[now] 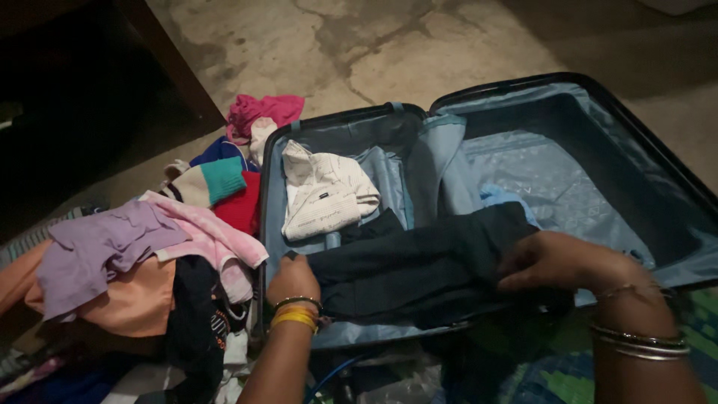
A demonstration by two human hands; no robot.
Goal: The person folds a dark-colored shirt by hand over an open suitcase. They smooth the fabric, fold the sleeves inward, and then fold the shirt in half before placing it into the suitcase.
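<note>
L hand (pixel 293 278) + R hand (pixel 552 259) | dark garment (pixel 419 269), folded flat | suitcase (pixel 523 97)

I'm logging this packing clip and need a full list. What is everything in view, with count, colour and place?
suitcase: one, black shell, blue lining, open on floor
dark garment: one, black, laid across suitcase front
folded garment: one, white, in suitcase left half
light blue cloth: one, under dark garment
clothes pile: many, lilac, pink, orange, red, teal, left of suitcase
floor: grey, cracked
left hand: on dark garment, yellow bangles
right hand: gripping dark garment, metal bangles
</note>
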